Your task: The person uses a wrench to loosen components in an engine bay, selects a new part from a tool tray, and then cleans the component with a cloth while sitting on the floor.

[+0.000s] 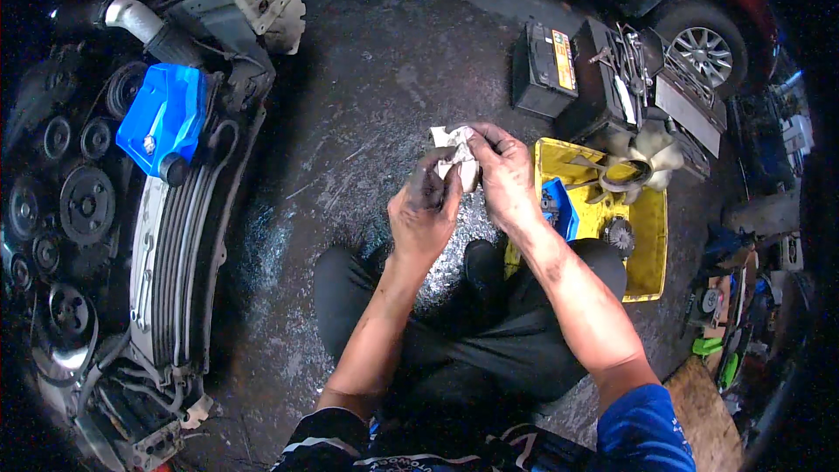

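Observation:
In front of my knees, both hands meet on a small crumpled white rag (460, 147), perhaps cloth or paper. My left hand (424, 210) pinches its lower left side, the fingertips dark with grease. On the upper right, the bent fingers of my right hand (507, 173) grip it too. Whether anything is wrapped inside I cannot make out. Just past my right forearm sits a yellow crate (648, 249). It holds a blue container (566, 214) and a dark round part (619, 234), and a pale fan (645, 164) rests across its far edge.
At left is an open engine bay with pulleys (87, 204), a radiator (179, 271) and a blue plastic jug (166, 118) on top. A car battery (544, 70), loose hand tools (631, 70) and a red car's wheel (702, 51) are at far right. Cluttered shelving (752, 297) lines the right side.

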Demonstrator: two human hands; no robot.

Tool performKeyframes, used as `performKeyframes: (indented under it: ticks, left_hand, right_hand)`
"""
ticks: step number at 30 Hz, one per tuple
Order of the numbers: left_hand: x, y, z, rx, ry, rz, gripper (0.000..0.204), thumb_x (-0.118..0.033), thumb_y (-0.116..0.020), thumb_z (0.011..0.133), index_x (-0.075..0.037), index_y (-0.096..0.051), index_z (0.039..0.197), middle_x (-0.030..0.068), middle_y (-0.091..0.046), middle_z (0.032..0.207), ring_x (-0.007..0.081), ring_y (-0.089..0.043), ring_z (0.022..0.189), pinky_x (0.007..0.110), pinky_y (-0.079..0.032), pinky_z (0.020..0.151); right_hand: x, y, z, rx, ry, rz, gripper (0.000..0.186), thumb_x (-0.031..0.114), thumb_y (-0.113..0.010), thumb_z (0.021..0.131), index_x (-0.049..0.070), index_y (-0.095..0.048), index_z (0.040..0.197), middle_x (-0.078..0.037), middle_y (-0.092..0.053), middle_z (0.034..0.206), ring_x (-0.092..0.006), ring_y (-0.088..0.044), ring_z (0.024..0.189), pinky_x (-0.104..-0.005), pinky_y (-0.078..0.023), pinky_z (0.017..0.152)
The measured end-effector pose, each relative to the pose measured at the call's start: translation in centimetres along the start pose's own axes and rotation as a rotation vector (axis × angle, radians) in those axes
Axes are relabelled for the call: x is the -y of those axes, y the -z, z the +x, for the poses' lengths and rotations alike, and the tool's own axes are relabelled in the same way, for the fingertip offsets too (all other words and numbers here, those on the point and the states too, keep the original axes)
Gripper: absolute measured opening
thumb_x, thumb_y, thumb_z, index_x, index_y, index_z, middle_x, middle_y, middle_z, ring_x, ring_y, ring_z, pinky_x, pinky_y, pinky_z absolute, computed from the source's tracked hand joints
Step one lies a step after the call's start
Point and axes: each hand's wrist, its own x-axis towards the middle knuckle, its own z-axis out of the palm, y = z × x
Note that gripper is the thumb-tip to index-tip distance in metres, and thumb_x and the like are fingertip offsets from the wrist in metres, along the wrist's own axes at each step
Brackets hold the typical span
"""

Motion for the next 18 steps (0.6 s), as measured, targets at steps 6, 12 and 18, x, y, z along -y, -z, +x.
performKeyframes:
  ticks: [6, 12, 18]
  left_hand:
    - [-1.0, 0.9, 0.6, 0.034, 0.118, -0.049, 0.031, -0.01, -0.07, 0.083, -0.01, -0.059, 0.113, 0.0081, -0.061, 0.069, 0.0192, -0.06, 0.058, 0.032, -0.048, 0.055]
    - [-0.7, 1.3, 1.2, 0.086, 0.166, 0.03, 0.023, -0.011, -0.069, 0.084, -0.006, -0.06, 0.105, 0.0139, -0.067, 0.081, 0.0265, -0.067, 0.07, 0.035, -0.052, 0.06]
    - [0.3, 1.0, 0.4, 0.04, 0.07, -0.07, 0.017, -0.007, -0.067, 0.084, -0.005, -0.059, 0.099, 0.0137, -0.065, 0.08, 0.03, -0.067, 0.07, 0.035, -0.052, 0.06]
  right_hand:
    - [0.5, 0.0, 0.2, 0.087, 0.015, -0.047, 0.02, 0.013, -0.057, 0.094, 0.0, -0.065, 0.107, -0.003, -0.067, 0.092, -0.0078, -0.06, 0.082, -0.0228, -0.049, 0.075]
    - [0.5, -0.2, -0.3, 0.078, 0.09, -0.169, 0.016, 0.011, -0.059, 0.092, 0.003, -0.068, 0.102, -0.004, -0.07, 0.093, -0.0088, -0.06, 0.084, -0.0251, -0.049, 0.074]
    - [0.3, -0.6, -0.6, 0.05, 0.009, -0.145, 0.015, 0.012, -0.058, 0.092, 0.002, -0.067, 0.099, -0.004, -0.069, 0.09, -0.0085, -0.06, 0.081, -0.0248, -0.048, 0.072]
